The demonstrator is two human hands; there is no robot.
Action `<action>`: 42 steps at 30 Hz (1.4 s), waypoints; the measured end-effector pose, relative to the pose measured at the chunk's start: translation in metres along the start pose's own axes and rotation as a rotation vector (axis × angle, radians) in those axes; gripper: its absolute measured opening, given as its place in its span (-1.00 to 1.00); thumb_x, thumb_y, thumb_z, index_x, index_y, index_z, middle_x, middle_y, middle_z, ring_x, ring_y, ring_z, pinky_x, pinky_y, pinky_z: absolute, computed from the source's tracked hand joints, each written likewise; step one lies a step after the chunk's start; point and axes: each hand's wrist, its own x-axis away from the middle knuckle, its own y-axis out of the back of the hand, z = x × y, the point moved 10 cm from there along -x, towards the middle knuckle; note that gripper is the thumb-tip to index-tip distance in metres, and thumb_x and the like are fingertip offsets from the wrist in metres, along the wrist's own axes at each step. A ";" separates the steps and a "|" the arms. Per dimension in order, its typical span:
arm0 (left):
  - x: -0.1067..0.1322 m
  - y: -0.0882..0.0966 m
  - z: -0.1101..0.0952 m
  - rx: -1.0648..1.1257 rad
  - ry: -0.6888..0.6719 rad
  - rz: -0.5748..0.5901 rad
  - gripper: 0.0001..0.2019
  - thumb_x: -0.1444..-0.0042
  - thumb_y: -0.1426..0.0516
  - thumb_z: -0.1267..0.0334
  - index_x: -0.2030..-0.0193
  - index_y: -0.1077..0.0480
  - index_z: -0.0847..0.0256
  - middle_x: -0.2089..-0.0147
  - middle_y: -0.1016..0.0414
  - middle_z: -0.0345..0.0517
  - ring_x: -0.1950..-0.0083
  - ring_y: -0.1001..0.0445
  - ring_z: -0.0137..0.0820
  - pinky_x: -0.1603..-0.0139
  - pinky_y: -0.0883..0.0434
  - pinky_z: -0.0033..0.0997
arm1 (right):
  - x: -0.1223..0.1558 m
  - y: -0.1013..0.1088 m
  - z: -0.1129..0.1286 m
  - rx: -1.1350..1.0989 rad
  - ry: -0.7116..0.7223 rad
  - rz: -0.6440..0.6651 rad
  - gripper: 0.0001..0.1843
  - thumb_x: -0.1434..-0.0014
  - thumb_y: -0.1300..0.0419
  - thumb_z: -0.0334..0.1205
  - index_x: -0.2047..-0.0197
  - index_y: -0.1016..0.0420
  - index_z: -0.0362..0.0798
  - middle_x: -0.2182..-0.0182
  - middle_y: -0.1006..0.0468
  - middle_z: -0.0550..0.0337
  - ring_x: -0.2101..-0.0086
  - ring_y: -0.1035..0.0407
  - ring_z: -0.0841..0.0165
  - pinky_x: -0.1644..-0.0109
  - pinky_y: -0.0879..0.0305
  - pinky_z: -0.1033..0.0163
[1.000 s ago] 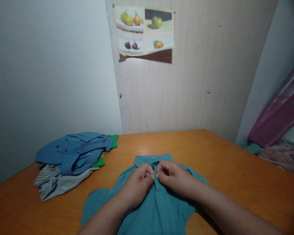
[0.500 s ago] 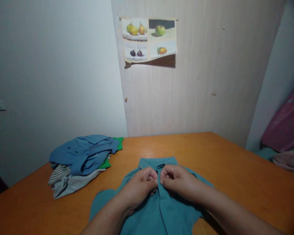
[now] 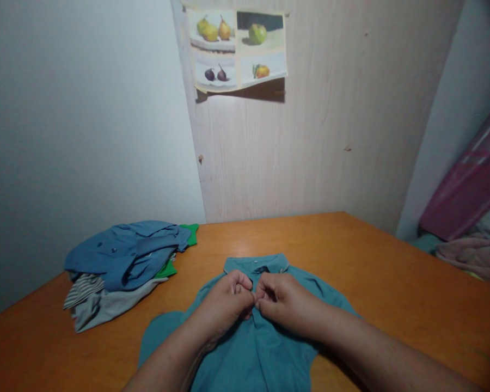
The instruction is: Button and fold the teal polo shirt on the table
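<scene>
A teal collared shirt (image 3: pixel 232 359) lies on the orange table (image 3: pixel 392 305), its collar at the far end and its front placket running toward me. Just below the collar, my left hand (image 3: pixel 232 299) pinches the left side of the placket. My right hand (image 3: pixel 280 296) pinches the opposite edge, and the fingertips of both hands meet. Whatever small part sits between the fingertips is hidden. A dark patch shows inside the neck opening, above my right fingers.
At the table's left is a heap of clothes: a blue buttoned garment (image 3: pixel 126 256), a grey piece (image 3: pixel 114 307), a striped piece (image 3: pixel 85 288) and green cloth (image 3: pixel 191 234). A fruit picture sheet (image 3: pixel 237 49) hangs on the wall. Pink fabric (image 3: pixel 469 185) is at far right.
The view has shifted slightly, so everything sits a little further left and higher. My fingertips have come together at the placket; a small gap lay between them before.
</scene>
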 end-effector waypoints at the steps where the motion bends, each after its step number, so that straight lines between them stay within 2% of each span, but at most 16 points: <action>1: 0.000 0.000 0.001 -0.002 -0.006 0.001 -0.77 0.08 -0.14 0.38 0.25 -0.23 0.17 0.54 -0.27 -0.41 0.54 -0.27 -0.53 0.49 -0.17 -0.52 | 0.000 0.000 0.000 -0.001 -0.003 0.006 -0.90 -0.02 -0.17 -0.44 0.39 -0.42 -0.06 0.48 -0.46 0.31 0.45 -0.31 0.45 0.42 -0.10 0.39; 10: -0.001 0.001 0.000 -0.014 -0.051 -0.010 -0.75 0.15 -0.06 0.45 0.27 -0.20 0.16 0.59 -0.22 -0.46 0.59 -0.17 -0.57 0.54 -0.06 -0.54 | 0.003 -0.002 0.003 -0.026 -0.038 0.061 -0.88 -0.03 -0.20 -0.43 0.34 -0.38 -0.03 0.50 -0.39 0.35 0.46 -0.29 0.46 0.42 -0.12 0.39; 18: -0.003 0.001 0.001 0.015 -0.054 -0.029 -0.75 0.11 -0.08 0.46 0.25 -0.21 0.17 0.56 -0.24 -0.43 0.55 -0.22 -0.56 0.51 -0.13 -0.54 | 0.002 0.000 0.003 0.032 -0.022 0.014 -0.86 -0.01 -0.18 -0.46 0.35 -0.40 -0.05 0.48 -0.44 0.33 0.45 -0.31 0.46 0.42 -0.12 0.40; 26: -0.001 -0.003 0.003 0.050 -0.039 -0.009 -0.69 0.13 -0.15 0.46 0.21 -0.21 0.16 0.56 -0.23 -0.47 0.57 -0.15 -0.59 0.54 0.03 -0.53 | 0.003 -0.005 0.002 0.058 0.038 0.010 -0.86 -0.03 -0.12 -0.48 0.38 -0.36 -0.04 0.50 -0.43 0.31 0.46 -0.30 0.43 0.42 -0.09 0.36; 31: -0.005 -0.002 0.009 0.042 -0.046 -0.023 -0.68 0.18 -0.14 0.47 0.24 -0.22 0.14 0.61 -0.19 -0.51 0.62 -0.07 -0.59 0.56 0.06 -0.52 | 0.005 -0.009 -0.001 0.100 0.037 0.030 -0.92 -0.10 -0.11 -0.39 0.39 -0.32 -0.02 0.51 -0.41 0.29 0.46 -0.29 0.40 0.40 -0.09 0.32; 34: -0.007 -0.001 0.012 0.047 -0.027 -0.054 -0.64 0.24 -0.13 0.48 0.24 -0.23 0.13 0.62 -0.21 -0.51 0.63 -0.10 -0.58 0.57 0.03 -0.53 | 0.006 -0.009 -0.005 0.122 0.021 0.013 -0.93 -0.12 -0.10 -0.31 0.40 -0.30 -0.01 0.51 -0.41 0.27 0.45 -0.29 0.36 0.39 -0.10 0.29; 42: -0.013 0.006 0.031 0.046 0.081 -0.174 -0.55 0.30 -0.18 0.47 0.20 -0.21 0.10 0.61 -0.27 -0.48 0.66 -0.22 -0.49 0.59 -0.07 -0.49 | 0.004 -0.017 -0.019 0.165 0.006 0.082 -0.81 -0.17 -0.06 -0.08 0.40 -0.31 0.01 0.47 -0.45 0.19 0.42 -0.36 0.29 0.33 -0.20 0.23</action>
